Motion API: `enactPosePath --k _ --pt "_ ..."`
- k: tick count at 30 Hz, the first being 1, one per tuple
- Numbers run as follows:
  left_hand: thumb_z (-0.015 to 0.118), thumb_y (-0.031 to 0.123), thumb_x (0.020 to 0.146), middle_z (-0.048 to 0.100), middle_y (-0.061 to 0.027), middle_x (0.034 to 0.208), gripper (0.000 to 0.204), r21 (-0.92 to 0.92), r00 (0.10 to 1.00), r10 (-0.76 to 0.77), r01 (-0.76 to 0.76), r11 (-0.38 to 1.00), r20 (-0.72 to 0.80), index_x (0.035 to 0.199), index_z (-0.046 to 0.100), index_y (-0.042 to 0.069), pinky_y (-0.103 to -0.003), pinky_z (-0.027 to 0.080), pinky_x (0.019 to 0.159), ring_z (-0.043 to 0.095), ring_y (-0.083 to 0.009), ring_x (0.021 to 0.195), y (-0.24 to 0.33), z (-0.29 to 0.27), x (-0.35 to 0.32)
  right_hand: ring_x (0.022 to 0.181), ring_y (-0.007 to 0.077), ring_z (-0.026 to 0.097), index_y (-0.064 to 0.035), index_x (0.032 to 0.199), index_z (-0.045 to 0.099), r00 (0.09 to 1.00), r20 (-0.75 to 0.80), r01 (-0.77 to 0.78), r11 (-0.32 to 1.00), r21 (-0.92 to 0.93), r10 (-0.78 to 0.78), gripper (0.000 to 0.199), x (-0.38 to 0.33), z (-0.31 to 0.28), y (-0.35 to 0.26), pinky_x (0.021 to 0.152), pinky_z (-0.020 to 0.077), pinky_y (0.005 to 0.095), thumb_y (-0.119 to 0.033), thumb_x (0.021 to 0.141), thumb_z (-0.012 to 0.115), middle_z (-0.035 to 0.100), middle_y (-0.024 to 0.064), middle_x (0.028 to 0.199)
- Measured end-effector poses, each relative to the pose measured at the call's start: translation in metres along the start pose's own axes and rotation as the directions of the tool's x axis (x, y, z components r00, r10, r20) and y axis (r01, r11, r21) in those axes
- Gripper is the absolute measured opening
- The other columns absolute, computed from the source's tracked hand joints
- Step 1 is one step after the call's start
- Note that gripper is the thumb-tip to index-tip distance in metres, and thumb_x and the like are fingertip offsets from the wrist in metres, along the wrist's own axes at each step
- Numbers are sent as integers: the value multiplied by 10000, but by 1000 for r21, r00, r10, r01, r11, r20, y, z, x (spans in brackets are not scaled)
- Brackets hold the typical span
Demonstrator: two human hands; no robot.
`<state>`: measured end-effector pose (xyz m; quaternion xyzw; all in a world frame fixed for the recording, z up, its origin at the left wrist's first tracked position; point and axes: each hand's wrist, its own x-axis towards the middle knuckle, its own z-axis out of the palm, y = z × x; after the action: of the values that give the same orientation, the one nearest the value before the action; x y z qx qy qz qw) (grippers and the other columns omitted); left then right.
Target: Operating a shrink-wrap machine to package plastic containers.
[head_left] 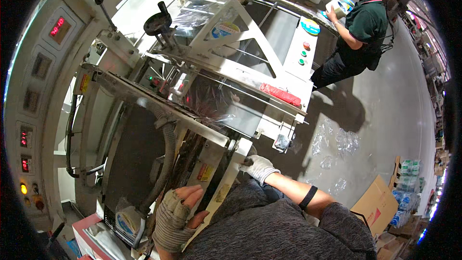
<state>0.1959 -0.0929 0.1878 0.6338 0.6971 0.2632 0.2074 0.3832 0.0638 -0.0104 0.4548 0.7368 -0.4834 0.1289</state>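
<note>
My left hand [175, 219], in a striped fingerless glove, is over the near frame of a white packing machine [231, 173]. Its fingers stretch forward with the thumb apart, and nothing is in them. My right hand [262, 168], in a whitish glove, is closed at the machine's near corner. Something small and dark shows at its fingertips, too little to name. Ahead of both hands, clear film [211, 103] lies crumpled by a bar, above a grey conveyor belt [243, 121]. A clear-wrapped pack with a round label [127, 220] sits low, left of my left hand.
A control panel [41, 101] with lit red displays stands at left. Across the machine are a black handwheel [158, 21], push buttons [303, 54] and a red wrapped roll [280, 95]. A co-worker [363, 33] holds a roll at far right. Plastic scraps [346, 140] litter the floor.
</note>
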Motion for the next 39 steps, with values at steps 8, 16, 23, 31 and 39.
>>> enactPosePath --k 8,16,23,31,39 --pt "721 142 629 562 -83 1080 502 22 1000 -11 11 1000 28 1092 539 80 -384 431 806 545 -275 947 0 -5 10 860 327 587 -83 959 641 999 5 -49 999 -17 49 627 12 2 11 759 451 378 -638 677 565 619 179 888" --pt "718 143 628 563 -76 1083 502 41 998 -55 54 998 37 1093 540 81 -384 427 814 543 -266 954 -7 -3 11 862 332 585 -125 955 646 998 20 -52 999 3 52 594 8 2 6 755 455 400 -646 701 515 625 160 900" --pt "715 136 635 563 -79 1086 490 10 997 -69 68 998 42 1088 542 69 -382 428 820 542 -273 961 -11 -2 14 871 323 588 -122 947 649 997 34 -74 997 13 73 615 11 5 10 766 458 389 -662 671 541 623 163 912" --pt "714 128 631 572 -97 1067 487 0 998 -56 56 998 31 1082 542 62 -380 437 810 554 -273 947 -17 -3 14 861 324 593 -102 944 647 997 13 -77 997 11 76 587 14 11 16 773 457 379 -620 678 573 626 168 892" --pt "710 136 643 575 -99 1060 470 11 998 -58 57 998 40 1072 540 51 -380 439 804 557 -270 950 -16 -8 12 877 325 585 -104 953 646 998 6 -56 998 27 56 547 11 7 12 776 453 384 -580 693 580 623 166 909"
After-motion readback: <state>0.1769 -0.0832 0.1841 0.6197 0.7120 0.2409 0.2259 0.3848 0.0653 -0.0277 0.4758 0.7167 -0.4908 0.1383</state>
